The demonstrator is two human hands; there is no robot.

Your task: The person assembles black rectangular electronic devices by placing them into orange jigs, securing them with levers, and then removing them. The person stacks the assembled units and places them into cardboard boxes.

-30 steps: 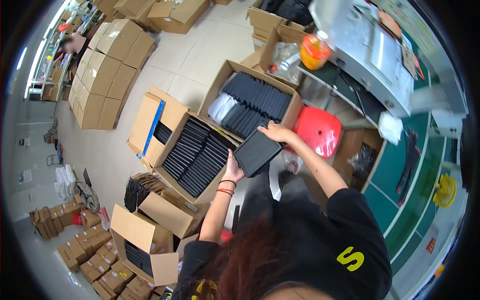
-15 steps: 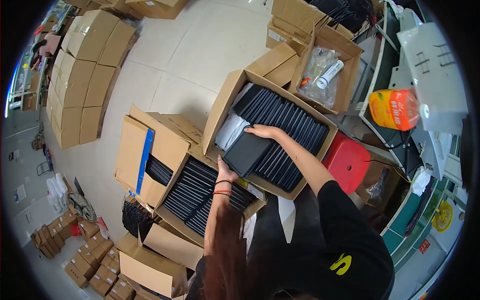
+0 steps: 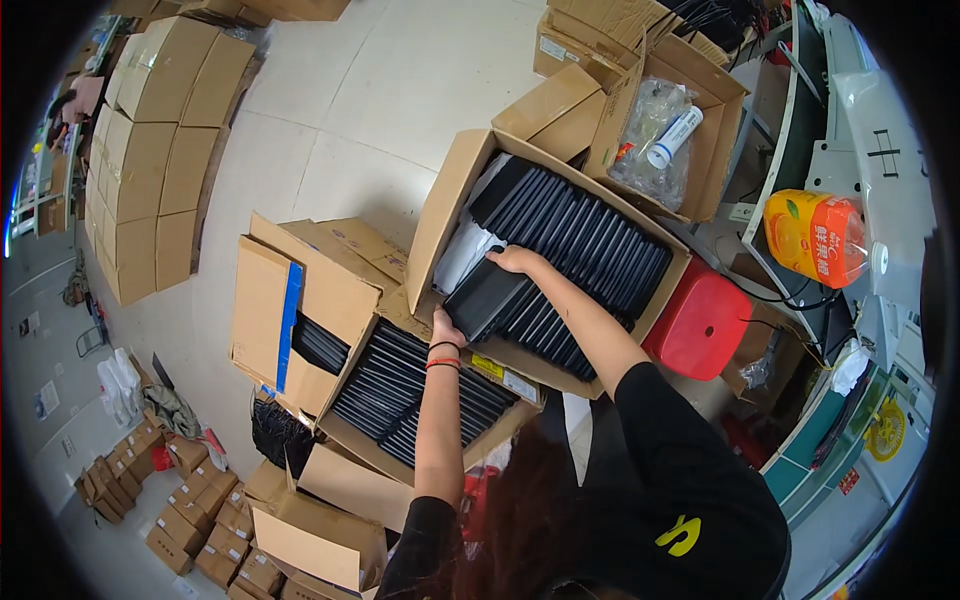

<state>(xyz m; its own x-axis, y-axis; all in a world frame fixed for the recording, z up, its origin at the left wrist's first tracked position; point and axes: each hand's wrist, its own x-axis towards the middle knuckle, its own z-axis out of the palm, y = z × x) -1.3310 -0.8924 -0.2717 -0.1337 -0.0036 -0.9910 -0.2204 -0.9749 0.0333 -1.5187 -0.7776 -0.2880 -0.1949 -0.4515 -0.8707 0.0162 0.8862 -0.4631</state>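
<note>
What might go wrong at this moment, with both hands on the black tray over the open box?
The black tray is held only at its edges by the left hand and right hand, so it may slip. The upper carton rests partly on the lower carton and might shift under pressure.

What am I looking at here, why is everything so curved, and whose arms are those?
No machine here: a person wears a wide fisheye camera on the head, looking down, which bends straight edges. The arms from the lower edge are that person's own. The left hand and right hand grip a flat black tray from opposite ends, over an open cardboard box filled with a row of similar black trays on edge. A second open box of black trays sits lower left on the pale floor. A red stool stands to the right.
</note>
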